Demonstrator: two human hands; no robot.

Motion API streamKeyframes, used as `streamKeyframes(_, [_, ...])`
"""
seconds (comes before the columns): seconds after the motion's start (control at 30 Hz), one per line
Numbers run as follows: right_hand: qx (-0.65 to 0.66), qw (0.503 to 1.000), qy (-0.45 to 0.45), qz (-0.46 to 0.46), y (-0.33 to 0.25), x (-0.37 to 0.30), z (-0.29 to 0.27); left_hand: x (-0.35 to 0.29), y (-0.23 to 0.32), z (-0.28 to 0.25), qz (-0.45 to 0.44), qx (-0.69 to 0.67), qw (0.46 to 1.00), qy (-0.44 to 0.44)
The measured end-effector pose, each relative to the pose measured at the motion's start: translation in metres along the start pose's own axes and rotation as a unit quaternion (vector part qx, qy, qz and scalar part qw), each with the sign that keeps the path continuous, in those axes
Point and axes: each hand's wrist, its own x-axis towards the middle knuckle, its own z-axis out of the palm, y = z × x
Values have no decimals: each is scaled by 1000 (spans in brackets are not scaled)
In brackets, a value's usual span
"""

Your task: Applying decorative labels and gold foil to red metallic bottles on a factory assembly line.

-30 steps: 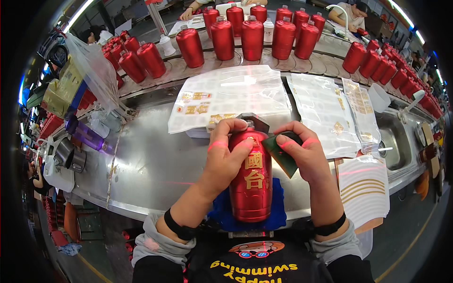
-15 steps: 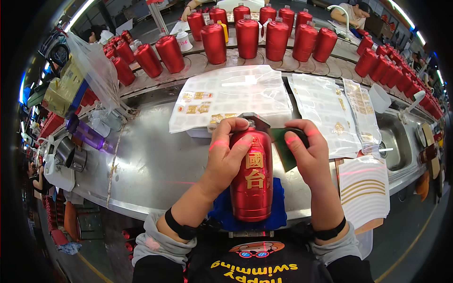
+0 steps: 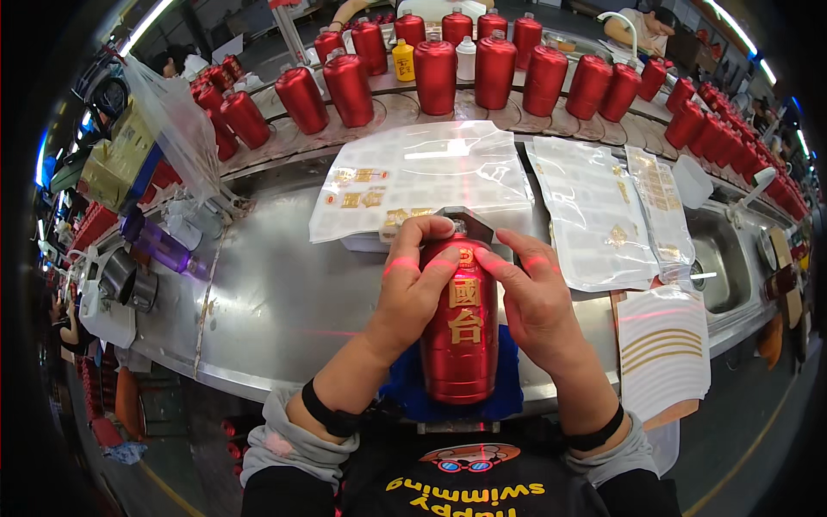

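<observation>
A glossy red bottle [image 3: 461,362] with raised gold characters stands upright before me, on a blue cloth [image 3: 510,379]. My left hand [image 3: 412,284] is closed around its left shoulder, index finger by the neck and thumb beside a small round gold emblem [image 3: 466,258]. On the opposite side my right hand [image 3: 538,302] grips the shoulder, its thumb tip pressed next to that emblem and its fingers bent behind. A dark metal bracket [image 3: 474,222] sits behind the bottle's neck. The dark green pad seen earlier does not show now.
Clear sheets with gold stickers [image 3: 413,172] lie beyond the bottle, more sheets [image 3: 590,220] to their right. A curved belt [image 3: 392,129] carries several red bottles. White strips with gold bands [image 3: 663,345] lie right, near a sink [image 3: 719,250]. A purple bottle [image 3: 164,246] lies left.
My right hand has moved left onto the bottle; the dark green pad it held is gone from view. My left hand stays put. The bottles on the belt have shifted along it.
</observation>
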Motion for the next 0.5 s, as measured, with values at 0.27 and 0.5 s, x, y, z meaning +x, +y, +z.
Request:
streamKeyframes(0.27, [23, 1000, 5, 1, -1, -6, 1, 5, 10, 4, -31, 34, 999, 7])
streamKeyframes(0.5, [27, 1000, 12, 3, 2, -12, 1, 11, 8, 3, -63, -14, 998, 10])
